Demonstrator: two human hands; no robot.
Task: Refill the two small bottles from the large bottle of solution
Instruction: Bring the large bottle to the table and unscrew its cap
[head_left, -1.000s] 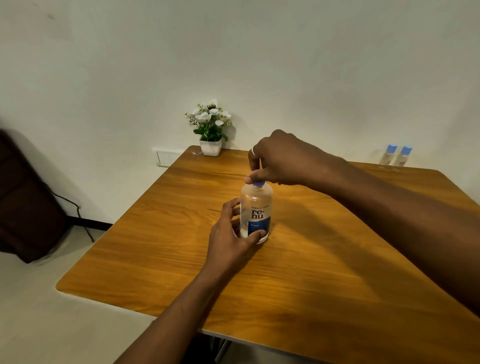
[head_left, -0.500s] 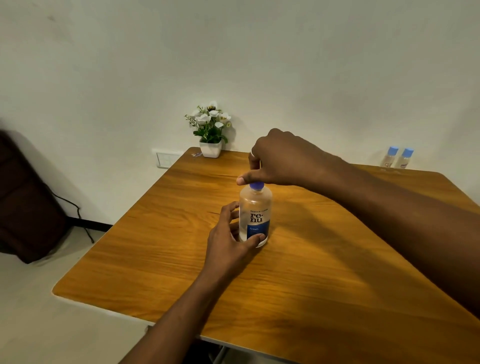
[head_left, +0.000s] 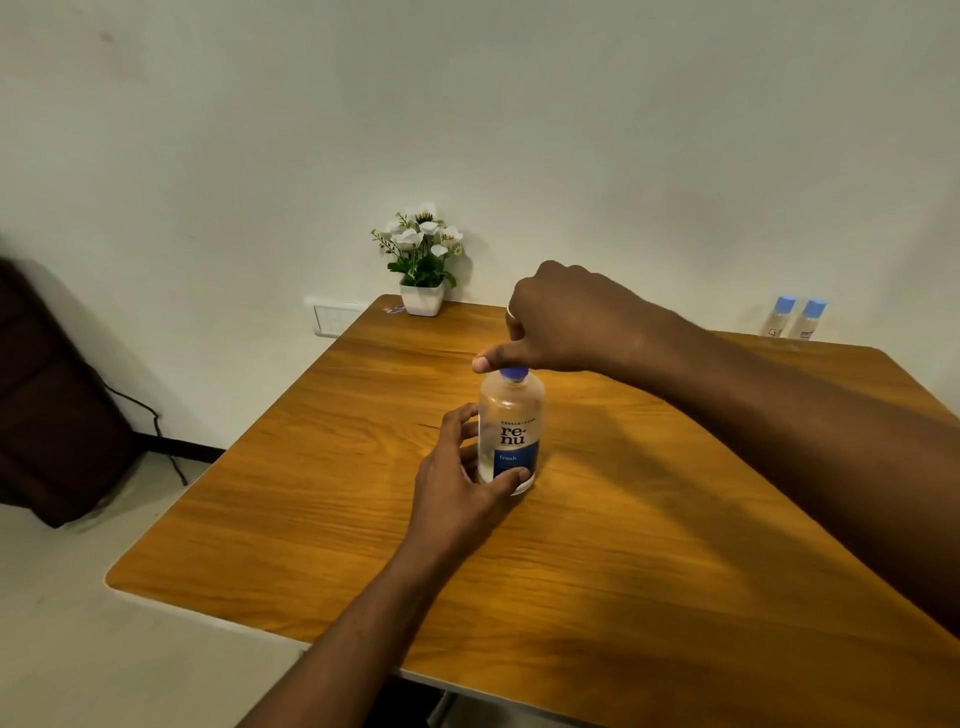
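The large clear solution bottle (head_left: 511, 415), with a blue label and a blue cap (head_left: 513, 372), stands upright near the middle of the wooden table (head_left: 649, 519). My left hand (head_left: 457, 478) wraps around its lower part from the left. My right hand (head_left: 561, 322) hovers over the top, fingers curled, thumb lying just above the cap; whether it grips the cap I cannot tell. Two small bottles with light-blue caps, one (head_left: 778, 317) beside the other (head_left: 808, 319), stand upright at the far right edge against the wall.
A small white pot of white flowers (head_left: 423, 260) sits at the table's far left corner. A wall socket (head_left: 332, 318) is left of it. A dark brown bag (head_left: 57, 395) with a black cable leans on the wall at floor level.
My right hand has lifted slightly off the cap, which now shows more fully under the thumb. My left hand stays on the bottle, and the bottle has not moved.
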